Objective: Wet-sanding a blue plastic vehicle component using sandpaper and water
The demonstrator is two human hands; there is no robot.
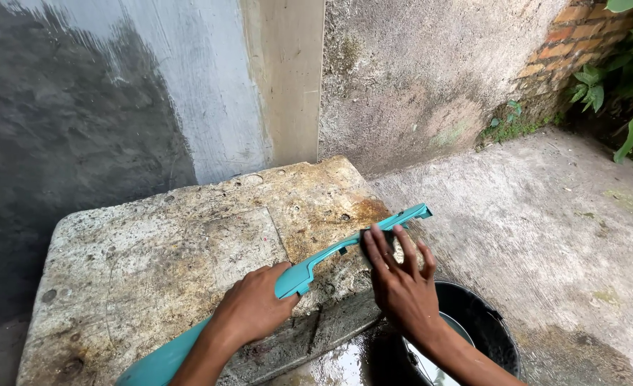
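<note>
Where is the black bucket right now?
In the head view, the bucket sits at lower right on the concrete floor, beside the stone slab, just under the right hand.

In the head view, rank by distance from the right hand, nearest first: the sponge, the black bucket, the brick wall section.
From the right hand:
1. Sponge, under its fingers, pressed on the teal plastic panel.
2. Black bucket, just below and right of the wrist.
3. Brick wall section, far upper right.
</note>
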